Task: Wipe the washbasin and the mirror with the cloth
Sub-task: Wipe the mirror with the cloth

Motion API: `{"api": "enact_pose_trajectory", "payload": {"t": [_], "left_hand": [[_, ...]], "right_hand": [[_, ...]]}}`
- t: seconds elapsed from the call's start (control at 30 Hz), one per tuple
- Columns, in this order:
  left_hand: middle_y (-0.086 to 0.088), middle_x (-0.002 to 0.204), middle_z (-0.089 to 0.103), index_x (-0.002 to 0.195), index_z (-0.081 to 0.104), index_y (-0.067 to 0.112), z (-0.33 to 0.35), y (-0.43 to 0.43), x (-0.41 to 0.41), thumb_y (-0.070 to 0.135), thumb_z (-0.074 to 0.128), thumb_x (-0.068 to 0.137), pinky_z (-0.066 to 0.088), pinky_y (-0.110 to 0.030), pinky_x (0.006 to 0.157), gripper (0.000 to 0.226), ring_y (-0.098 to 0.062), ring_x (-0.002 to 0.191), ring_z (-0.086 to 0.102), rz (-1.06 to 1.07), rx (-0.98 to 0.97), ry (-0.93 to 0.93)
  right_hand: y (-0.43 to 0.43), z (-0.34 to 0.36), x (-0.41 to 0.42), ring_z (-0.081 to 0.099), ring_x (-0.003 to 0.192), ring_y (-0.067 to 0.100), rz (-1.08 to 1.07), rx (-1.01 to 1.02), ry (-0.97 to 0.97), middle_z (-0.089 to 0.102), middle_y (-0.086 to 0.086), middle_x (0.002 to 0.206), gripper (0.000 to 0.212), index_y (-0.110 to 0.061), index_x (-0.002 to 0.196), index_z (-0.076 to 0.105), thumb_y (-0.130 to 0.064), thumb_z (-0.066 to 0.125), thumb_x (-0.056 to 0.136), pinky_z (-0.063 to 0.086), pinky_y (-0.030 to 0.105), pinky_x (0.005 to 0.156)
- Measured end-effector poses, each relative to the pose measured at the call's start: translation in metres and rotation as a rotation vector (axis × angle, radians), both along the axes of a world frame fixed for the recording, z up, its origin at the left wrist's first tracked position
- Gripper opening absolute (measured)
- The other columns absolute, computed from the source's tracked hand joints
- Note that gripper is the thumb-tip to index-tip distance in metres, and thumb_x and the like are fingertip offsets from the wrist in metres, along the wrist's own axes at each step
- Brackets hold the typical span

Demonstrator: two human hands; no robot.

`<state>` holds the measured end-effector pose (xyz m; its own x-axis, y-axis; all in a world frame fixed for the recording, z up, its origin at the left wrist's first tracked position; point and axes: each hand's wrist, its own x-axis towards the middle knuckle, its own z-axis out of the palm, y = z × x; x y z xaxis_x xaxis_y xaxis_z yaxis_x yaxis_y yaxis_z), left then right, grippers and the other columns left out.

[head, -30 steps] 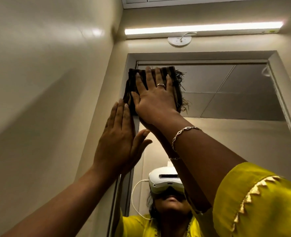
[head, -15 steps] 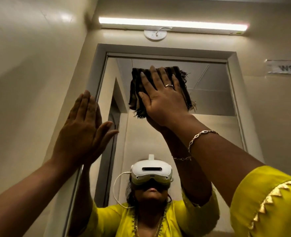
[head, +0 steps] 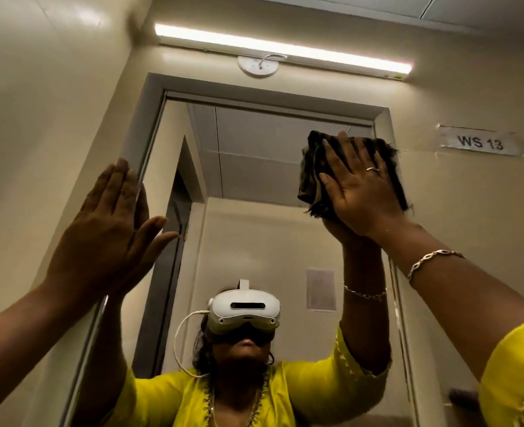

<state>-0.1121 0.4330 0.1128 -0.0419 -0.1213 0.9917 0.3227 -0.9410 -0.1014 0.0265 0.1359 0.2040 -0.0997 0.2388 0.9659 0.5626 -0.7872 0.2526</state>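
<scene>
A tall framed mirror (head: 254,167) hangs on the beige wall ahead. My right hand (head: 362,192) presses a dark frayed cloth (head: 311,174) flat against the glass at the mirror's upper right corner, fingers spread over it. My left hand (head: 109,229) lies flat with fingers together against the mirror's left frame edge, holding nothing. The washbasin is out of view below.
A lit tube light (head: 282,47) runs above the mirror. A label reading WS 13 (head: 479,143) is stuck on the wall to the right. The side wall (head: 38,103) stands close on the left. The mirror reflects a person in yellow wearing a headset (head: 243,309).
My right hand has slid the cloth across the glass from the upper left to the upper right corner. My left hand has stayed on the left frame edge.
</scene>
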Motion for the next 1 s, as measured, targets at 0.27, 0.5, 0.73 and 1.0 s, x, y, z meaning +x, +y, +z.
{"api": "enact_pose_trajectory", "payload": {"t": [0.27,0.5,0.73,1.0], "left_hand": [[-0.019,0.152,0.012,0.142,0.017,-0.005,0.001,0.005,0.004,0.075,0.005,0.082,0.011,-0.039,0.114,0.101,-0.028,0.141,0.008,-0.081,-0.008,0.013],[-0.016,0.153,0.008,0.143,0.015,-0.003,-0.004,-0.015,-0.008,0.083,-0.001,0.073,0.011,-0.038,0.111,0.112,-0.025,0.141,0.005,-0.229,-0.037,0.033],[-0.020,0.153,0.010,0.144,0.014,-0.001,-0.005,-0.003,-0.004,0.064,0.036,0.083,0.013,-0.039,0.114,0.092,-0.026,0.142,0.004,-0.179,-0.007,0.029],[-0.012,0.154,0.008,0.145,0.005,0.004,-0.007,0.000,-0.003,0.046,0.042,0.090,0.015,-0.036,0.115,0.078,-0.019,0.142,0.002,-0.322,0.012,-0.002]], "right_hand": [[0.006,-0.010,-0.001,-0.005,0.145,0.022,-0.014,0.121,0.057,-0.001,0.001,0.157,0.064,-0.031,0.146,0.006,-0.051,0.010,0.086,-0.008,0.041,0.115],[0.036,-0.023,-0.019,-0.007,0.144,0.024,-0.010,0.215,0.145,-0.004,0.002,0.157,0.067,-0.030,0.147,0.003,-0.050,0.007,0.083,-0.007,0.045,0.114],[0.105,-0.034,-0.057,-0.011,0.144,0.026,0.027,0.156,0.131,-0.008,0.004,0.157,0.067,-0.028,0.147,0.000,-0.048,0.006,0.084,-0.007,0.048,0.114],[0.182,-0.036,-0.096,-0.017,0.142,0.027,0.098,0.032,0.081,-0.014,0.005,0.156,0.059,-0.027,0.147,-0.004,-0.045,0.019,0.096,-0.012,0.050,0.112]]}}
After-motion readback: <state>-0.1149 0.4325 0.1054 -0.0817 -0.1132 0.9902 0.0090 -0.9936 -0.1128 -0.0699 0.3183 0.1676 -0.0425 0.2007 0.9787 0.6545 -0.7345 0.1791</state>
